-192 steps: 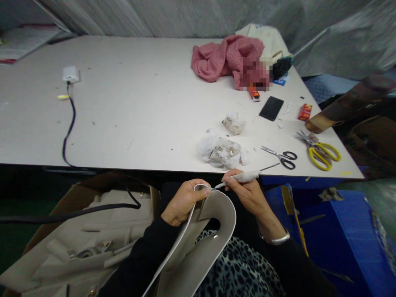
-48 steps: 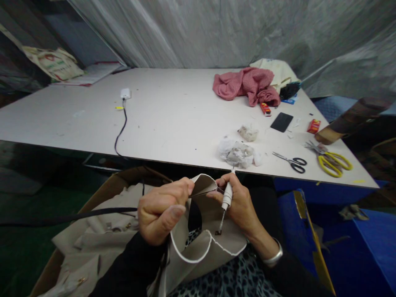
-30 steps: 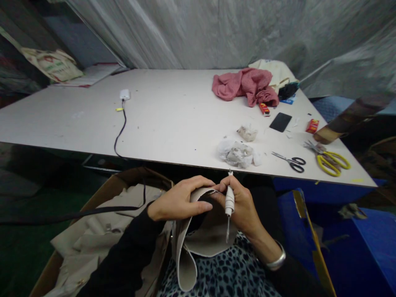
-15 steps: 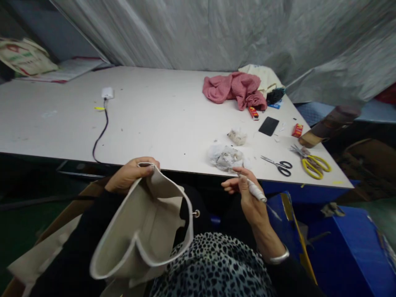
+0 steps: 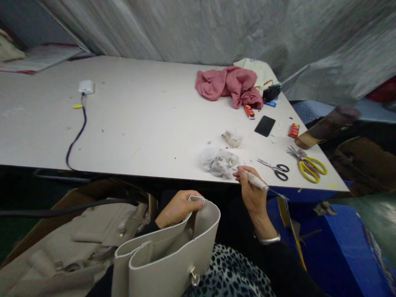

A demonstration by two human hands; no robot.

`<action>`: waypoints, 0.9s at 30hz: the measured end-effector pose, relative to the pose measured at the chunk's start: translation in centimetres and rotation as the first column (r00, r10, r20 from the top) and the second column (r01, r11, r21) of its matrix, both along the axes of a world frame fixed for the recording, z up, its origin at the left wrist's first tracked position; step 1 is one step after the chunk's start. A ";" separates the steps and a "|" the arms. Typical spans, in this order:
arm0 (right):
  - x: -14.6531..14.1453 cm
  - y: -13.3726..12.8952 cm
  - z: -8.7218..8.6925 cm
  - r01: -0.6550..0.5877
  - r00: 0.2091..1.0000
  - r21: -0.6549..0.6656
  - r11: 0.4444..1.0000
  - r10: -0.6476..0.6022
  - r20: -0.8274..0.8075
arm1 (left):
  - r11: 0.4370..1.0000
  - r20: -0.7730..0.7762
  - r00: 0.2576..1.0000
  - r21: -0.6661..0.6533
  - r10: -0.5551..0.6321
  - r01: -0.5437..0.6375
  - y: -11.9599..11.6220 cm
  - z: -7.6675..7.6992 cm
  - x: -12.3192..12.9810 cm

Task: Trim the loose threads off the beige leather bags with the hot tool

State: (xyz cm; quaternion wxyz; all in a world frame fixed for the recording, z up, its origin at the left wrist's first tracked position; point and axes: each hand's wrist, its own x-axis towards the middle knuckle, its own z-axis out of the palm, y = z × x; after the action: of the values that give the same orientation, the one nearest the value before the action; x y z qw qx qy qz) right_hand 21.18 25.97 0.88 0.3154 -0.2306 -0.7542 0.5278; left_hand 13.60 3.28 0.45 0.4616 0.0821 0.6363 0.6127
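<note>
My left hand (image 5: pixel 181 207) pinches the top edge of a beige leather bag (image 5: pixel 176 264), thumb on the inside. The bag rests on my lap with its mouth towards me and a small metal clasp (image 5: pixel 194 276) on its front. In my right hand (image 5: pixel 252 196) is an awl-like tool (image 5: pixel 255 180) with a white-wrapped handle; a thin metal shaft sticks out behind it. Its far end is close to a crumpled clear plastic bag (image 5: pixel 221 161) holding a pale lump at the table edge. I cannot tell whether they touch.
Black-handled scissors (image 5: pixel 275 168) and yellow-handled scissors (image 5: pixel 309 167) lie on the white table (image 5: pixel 139 123), near a black flat object (image 5: pixel 265 126) and a pink cloth (image 5: pixel 230 84). A carton of beige bags (image 5: pixel 89 243) stands left; a blue bin (image 5: pixel 343 251) stands right.
The bag has swung right and turned so its clasp side faces me, my left hand moving with it. My right hand has brought the tool closer to the plastic bag. The view has shifted.
</note>
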 end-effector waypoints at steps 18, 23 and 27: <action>-1.7 0.9 -0.5 -0.083 0.997 0.495 0.865 0.078 0.030 | 0.962 -0.211 0.977 -0.261 0.023 -0.079 1.0 1.8 -0.2; -1.9 1.0 -0.3 -0.074 0.997 0.543 0.836 0.067 0.032 | 0.956 -0.276 0.961 -0.285 -0.010 -0.072 1.1 2.1 0.0; -1.1 1.0 -0.1 -0.016 1.000 0.351 0.936 0.024 -0.019 | 0.948 -0.298 0.954 -0.312 -0.033 -0.065 1.2 2.3 0.1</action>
State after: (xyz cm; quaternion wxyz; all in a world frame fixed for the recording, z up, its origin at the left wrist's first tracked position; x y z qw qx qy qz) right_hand 20.09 26.98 0.80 0.3547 -0.1568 -0.8348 0.3908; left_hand 13.68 4.48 2.73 0.3619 0.0932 0.7898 0.4863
